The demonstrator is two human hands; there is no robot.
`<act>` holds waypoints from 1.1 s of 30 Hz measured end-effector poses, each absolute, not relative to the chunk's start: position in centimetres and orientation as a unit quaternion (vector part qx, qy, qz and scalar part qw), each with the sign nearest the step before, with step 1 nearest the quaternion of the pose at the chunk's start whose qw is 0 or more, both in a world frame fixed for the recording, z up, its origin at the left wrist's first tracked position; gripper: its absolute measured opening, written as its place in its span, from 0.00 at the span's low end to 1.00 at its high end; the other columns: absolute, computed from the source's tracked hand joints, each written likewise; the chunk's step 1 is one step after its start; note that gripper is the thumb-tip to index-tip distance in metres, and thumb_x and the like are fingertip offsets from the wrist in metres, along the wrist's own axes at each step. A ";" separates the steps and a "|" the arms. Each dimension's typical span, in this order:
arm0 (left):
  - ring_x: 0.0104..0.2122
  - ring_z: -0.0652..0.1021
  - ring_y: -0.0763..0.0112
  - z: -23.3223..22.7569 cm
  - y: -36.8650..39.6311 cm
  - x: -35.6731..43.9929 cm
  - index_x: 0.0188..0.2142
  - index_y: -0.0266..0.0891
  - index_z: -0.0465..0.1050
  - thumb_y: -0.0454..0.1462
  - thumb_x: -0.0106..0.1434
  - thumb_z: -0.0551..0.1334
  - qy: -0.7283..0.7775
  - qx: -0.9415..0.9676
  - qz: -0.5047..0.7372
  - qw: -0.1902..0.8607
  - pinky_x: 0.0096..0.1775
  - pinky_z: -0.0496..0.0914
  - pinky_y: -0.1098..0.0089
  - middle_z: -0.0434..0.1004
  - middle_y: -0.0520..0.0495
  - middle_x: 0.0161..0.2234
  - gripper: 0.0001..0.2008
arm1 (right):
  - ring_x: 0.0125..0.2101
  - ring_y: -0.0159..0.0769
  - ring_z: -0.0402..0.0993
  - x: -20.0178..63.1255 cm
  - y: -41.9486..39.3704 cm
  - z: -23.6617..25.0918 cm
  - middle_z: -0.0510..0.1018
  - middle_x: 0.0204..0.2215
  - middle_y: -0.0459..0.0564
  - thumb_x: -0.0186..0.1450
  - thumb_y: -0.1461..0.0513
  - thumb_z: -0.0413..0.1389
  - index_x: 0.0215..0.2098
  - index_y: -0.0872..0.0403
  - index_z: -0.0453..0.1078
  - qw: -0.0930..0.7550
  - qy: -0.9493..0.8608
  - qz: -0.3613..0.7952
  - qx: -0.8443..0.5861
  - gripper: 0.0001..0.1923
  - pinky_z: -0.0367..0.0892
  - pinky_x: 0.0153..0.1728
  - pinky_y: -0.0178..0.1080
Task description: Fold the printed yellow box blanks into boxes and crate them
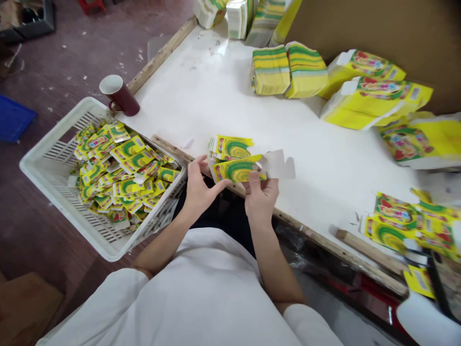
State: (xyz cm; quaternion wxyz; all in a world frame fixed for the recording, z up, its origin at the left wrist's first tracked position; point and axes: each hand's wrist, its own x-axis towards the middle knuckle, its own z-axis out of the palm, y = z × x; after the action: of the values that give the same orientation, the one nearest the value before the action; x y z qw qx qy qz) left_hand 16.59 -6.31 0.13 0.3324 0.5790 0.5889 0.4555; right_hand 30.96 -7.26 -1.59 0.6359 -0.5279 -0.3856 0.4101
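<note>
Hands (pixel 201 190) (pixel 260 197) hold flat yellow carton (pixel 236 170) over table (pixel 216 96).

Maroon mug (pixel 120 95) at table edge beside white basket (pixel 42 161); yellow carton stacks (pixel 288 70) well apart on white table (pixel 216 91).

bright, even light; edges warped

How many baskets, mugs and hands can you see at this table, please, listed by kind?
White basket of folded cartons: 1
Dark red mug: 1
Hands, left hand and right hand, both on one flat carton: 2
Total: 4
</note>
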 end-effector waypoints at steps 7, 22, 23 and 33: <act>0.31 0.78 0.74 0.3 -5.9 16.1 0.42 0.37 0.72 0.44 0.54 0.74 0.488 0.399 0.511 0.584 0.36 0.73 0.72 0.78 0.49 0.35 0.21 | 0.62 0.46 0.70 32.0 -8.2 -1.4 0.71 0.63 0.55 0.70 0.62 0.58 0.71 0.43 0.58 0.541 -0.641 0.179 -0.514 0.32 0.72 0.59 0.50; 0.29 0.77 0.78 1.3 -4.6 15.4 0.42 0.38 0.77 0.40 0.55 0.74 0.501 0.386 0.561 0.534 0.33 0.74 0.77 0.78 0.51 0.35 0.17 | 0.63 0.44 0.69 34.2 -7.5 -0.8 0.66 0.67 0.55 0.69 0.66 0.58 0.48 0.50 0.79 0.440 -0.756 0.156 -0.460 0.12 0.73 0.57 0.41; 0.29 0.77 0.78 1.4 -4.6 15.4 0.42 0.38 0.76 0.40 0.55 0.75 0.496 0.383 0.558 0.544 0.33 0.74 0.77 0.78 0.51 0.35 0.17 | 0.63 0.43 0.70 34.2 -7.6 -0.8 0.65 0.67 0.54 0.69 0.66 0.58 0.49 0.49 0.79 0.434 -0.760 0.148 -0.461 0.13 0.74 0.56 0.41; 0.31 0.79 0.77 1.1 -4.7 15.1 0.41 0.37 0.75 0.41 0.51 0.77 0.481 0.345 0.575 0.565 0.35 0.75 0.76 0.78 0.50 0.35 0.21 | 0.64 0.46 0.68 34.3 -7.9 -0.7 0.59 0.70 0.56 0.71 0.62 0.56 0.57 0.49 0.76 0.403 -0.776 0.176 -0.453 0.17 0.74 0.57 0.42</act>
State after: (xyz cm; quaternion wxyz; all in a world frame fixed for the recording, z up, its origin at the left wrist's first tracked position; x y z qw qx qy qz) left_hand 15.12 -4.75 1.13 0.5649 0.3447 0.4814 0.5747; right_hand 34.30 -7.90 -0.69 0.4028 -0.4530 -0.7757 0.1759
